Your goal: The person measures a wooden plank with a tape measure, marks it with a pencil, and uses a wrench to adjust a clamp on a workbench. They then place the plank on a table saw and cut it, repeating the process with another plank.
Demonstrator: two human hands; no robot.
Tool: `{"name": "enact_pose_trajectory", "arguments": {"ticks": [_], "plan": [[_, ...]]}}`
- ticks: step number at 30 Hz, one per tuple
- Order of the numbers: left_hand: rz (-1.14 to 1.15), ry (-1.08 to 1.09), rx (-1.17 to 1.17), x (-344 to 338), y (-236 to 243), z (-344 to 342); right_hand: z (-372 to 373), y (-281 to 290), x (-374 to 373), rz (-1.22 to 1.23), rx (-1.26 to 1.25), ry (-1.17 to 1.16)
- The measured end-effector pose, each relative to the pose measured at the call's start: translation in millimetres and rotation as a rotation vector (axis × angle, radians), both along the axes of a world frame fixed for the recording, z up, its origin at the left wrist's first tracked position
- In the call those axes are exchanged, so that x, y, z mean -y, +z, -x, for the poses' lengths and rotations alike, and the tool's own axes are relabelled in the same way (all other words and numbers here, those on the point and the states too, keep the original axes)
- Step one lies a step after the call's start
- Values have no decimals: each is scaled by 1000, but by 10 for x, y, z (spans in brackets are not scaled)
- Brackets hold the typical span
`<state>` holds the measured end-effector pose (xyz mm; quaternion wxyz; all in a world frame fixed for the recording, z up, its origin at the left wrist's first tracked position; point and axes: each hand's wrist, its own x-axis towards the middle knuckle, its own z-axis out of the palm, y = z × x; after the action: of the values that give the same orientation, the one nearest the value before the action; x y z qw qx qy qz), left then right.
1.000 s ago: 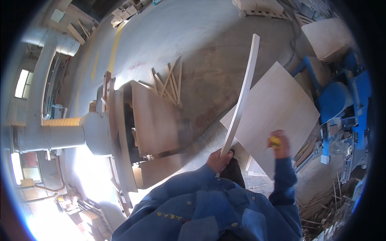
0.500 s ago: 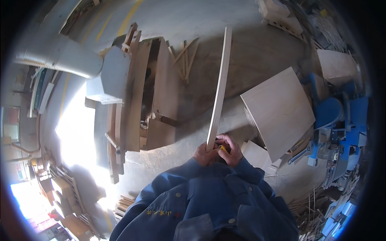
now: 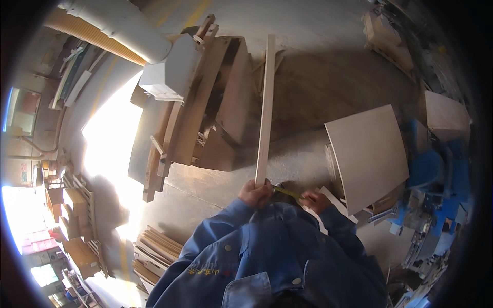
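A long, pale wooden strip (image 3: pixel 265 113) stands out away from me, its near end in my left hand (image 3: pixel 255 194). The fingers of that hand are closed around it. Between my two hands stretches a narrow yellow band, apparently the blade of a tape measure (image 3: pixel 288 193). Closed fingers of my right hand (image 3: pixel 315 201) grip the band's right end. Its left end meets my left hand, where a small dark part shows; whether that is the case cannot be made out.
Left of the strip stands a large wooden workbench (image 3: pixel 197 113) with a grey-white hood and duct (image 3: pixel 167 69). A stack of pale panels (image 3: pixel 367 154) lies to the right, near blue machinery (image 3: pixel 431 169). Stacked boards (image 3: pixel 154 251) rest at lower left.
My right hand has moved right, away from the left, and the yellow band now spans the gap. The strip has swung slightly left, and the whole view has turned.
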<state>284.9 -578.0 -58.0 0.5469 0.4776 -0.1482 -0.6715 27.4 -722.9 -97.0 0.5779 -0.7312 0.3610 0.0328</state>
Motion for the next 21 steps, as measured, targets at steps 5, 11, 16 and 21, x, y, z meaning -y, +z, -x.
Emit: {"name": "enact_pose_trajectory", "arguments": {"ticks": [5, 11, 16, 21], "plan": [[-23, 138, 88, -96, -184, 72, 721, -280, 99, -304, -124, -43], [103, 306, -282, -237, -992, 435, 185, 291, 515, -504, 303, -237], [-216, -15, 621, -94, -916, 534, -821, 975, 1008, -516, 591, -331], [-284, -21, 881, 106, -477, 558, -1424, 1229, 1270, -684, 786, -378]]}}
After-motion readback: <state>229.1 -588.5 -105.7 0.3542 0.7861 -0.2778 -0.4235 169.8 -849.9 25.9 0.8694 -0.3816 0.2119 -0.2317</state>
